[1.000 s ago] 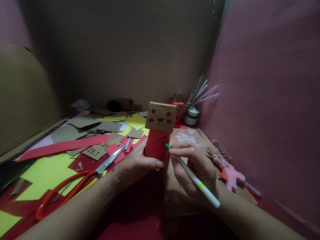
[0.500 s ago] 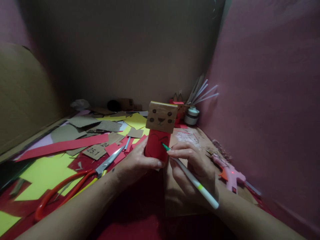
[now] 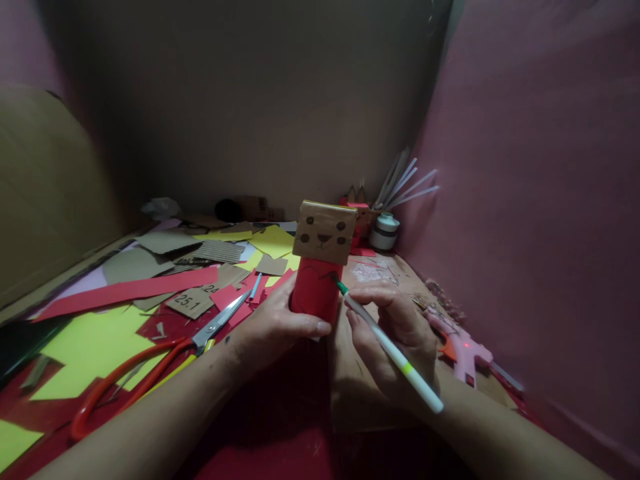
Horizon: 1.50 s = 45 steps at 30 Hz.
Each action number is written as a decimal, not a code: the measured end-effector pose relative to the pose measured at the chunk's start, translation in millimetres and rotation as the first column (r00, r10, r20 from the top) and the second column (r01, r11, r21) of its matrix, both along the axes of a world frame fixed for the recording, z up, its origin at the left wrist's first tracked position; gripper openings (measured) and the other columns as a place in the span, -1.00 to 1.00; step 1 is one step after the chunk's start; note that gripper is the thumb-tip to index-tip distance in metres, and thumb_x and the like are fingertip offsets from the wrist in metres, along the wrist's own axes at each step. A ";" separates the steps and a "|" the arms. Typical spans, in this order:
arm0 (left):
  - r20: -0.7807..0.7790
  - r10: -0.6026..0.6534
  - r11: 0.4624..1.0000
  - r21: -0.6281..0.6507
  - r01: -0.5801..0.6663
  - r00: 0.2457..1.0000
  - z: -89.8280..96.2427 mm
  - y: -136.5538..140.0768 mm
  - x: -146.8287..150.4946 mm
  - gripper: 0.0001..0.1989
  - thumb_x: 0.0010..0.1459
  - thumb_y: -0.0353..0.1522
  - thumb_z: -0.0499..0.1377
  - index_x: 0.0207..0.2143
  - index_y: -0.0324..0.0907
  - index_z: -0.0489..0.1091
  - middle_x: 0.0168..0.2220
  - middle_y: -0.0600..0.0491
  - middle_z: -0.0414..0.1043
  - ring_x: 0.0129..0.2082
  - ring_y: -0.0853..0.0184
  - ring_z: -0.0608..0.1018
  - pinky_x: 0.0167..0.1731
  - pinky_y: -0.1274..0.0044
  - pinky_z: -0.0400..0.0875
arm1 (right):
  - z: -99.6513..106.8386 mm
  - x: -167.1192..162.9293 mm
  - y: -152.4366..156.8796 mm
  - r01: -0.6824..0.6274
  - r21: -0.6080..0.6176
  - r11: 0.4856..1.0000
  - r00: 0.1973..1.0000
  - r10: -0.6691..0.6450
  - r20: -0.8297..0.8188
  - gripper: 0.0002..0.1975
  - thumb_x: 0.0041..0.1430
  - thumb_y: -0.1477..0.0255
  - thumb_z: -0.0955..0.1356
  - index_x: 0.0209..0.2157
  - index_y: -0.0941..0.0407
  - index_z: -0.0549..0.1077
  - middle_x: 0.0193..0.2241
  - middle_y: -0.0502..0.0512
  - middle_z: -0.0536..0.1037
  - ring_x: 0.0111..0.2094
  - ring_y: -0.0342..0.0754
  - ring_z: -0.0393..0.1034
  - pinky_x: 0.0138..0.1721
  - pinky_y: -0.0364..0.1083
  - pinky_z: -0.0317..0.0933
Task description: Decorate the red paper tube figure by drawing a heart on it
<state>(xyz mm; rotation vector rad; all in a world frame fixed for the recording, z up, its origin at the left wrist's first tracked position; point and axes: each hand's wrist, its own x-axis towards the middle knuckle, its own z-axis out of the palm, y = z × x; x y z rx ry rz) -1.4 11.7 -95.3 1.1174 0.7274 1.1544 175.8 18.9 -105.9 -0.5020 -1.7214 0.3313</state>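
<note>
My left hand (image 3: 293, 320) is wrapped round the lower part of a red paper tube (image 3: 313, 297), held upright. On top of the tube sits a square brown cardboard head (image 3: 325, 233) with a drawn animal face of dark eyes, cheek dots, nose and mouth. A dark curved outline runs across the upper front of the red tube. In my right hand (image 3: 393, 333) is a white felt-tip marker (image 3: 400, 357) with a green tip end and a yellow-green band. The marker's tip is at the right side of the outline. My left fingers behind the tube are hidden.
Red-handled scissors (image 3: 195, 340) lie on the left among yellow paper (image 3: 100, 347), a red strip (image 3: 130, 293) and cardboard scraps. A pink glue gun (image 3: 465, 350) with a lit red light rests at right. Behind are a white jar (image 3: 384, 232) and white sticks (image 3: 413, 183).
My right hand and the marker have shifted slightly right. The drawn outline now reaches farther toward the tube's right edge. My left hand still holds the tube.
</note>
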 end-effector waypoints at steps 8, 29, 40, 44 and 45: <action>0.020 0.011 1.000 -0.015 -0.011 1.000 4.4 -2.0 0.5 -0.53 -0.22 -0.43 0.42 -0.18 -0.19 0.43 -0.33 0.02 0.51 -0.35 0.24 0.52 -0.29 0.40 0.40 | 6.5 3.2 1.9 -0.143 0.107 0.984 0.988 0.135 0.079 -0.63 0.21 0.65 0.35 0.00 0.03 0.49 -0.32 0.01 0.58 -0.36 -0.10 0.52 -0.35 -0.12 0.47; -0.003 0.022 1.000 0.008 -0.022 1.000 1.9 -2.3 -0.3 -0.56 -0.17 -0.46 0.39 -0.17 -0.17 0.40 -0.33 0.04 0.51 -0.34 0.22 0.55 -0.31 0.42 0.41 | 17.6 -1.1 -3.3 -0.155 0.151 0.976 0.987 0.147 0.068 -0.70 0.26 0.68 0.31 -0.10 0.09 0.55 -0.32 0.06 0.57 -0.35 -0.10 0.50 -0.37 -0.11 0.46; 0.025 0.046 0.999 -0.004 -0.046 0.999 1.3 -2.1 -0.3 -0.54 -0.20 -0.45 0.43 -0.19 -0.19 0.42 -0.32 0.03 0.50 -0.37 0.28 0.49 -0.32 0.43 0.40 | -0.4 0.7 0.2 -0.033 0.039 0.999 0.999 0.034 -0.025 -0.70 0.24 0.61 0.37 -0.06 -0.01 0.51 -0.23 0.03 0.60 -0.25 -0.05 0.56 -0.25 -0.05 0.48; 0.020 0.051 0.999 0.007 -0.051 0.998 2.0 -2.1 0.9 -0.50 -0.19 -0.47 0.41 -0.13 -0.17 0.41 -0.33 0.04 0.55 -0.36 0.25 0.54 -0.33 0.44 0.40 | 3.2 -3.3 -0.8 -0.095 0.083 0.992 0.995 0.097 -0.021 -0.70 0.23 0.66 0.35 -0.07 0.05 0.51 -0.24 0.06 0.57 -0.25 -0.08 0.55 -0.25 -0.08 0.49; 0.012 0.053 0.999 0.007 -0.053 0.999 1.8 -2.1 1.0 -0.52 -0.18 -0.48 0.39 -0.13 -0.17 0.41 -0.34 0.05 0.55 -0.37 0.24 0.55 -0.33 0.44 0.40 | 3.8 -4.5 -1.4 -0.112 0.089 0.990 0.993 0.115 -0.023 -0.69 0.23 0.67 0.34 -0.08 0.06 0.52 -0.25 0.07 0.57 -0.27 -0.09 0.54 -0.26 -0.08 0.48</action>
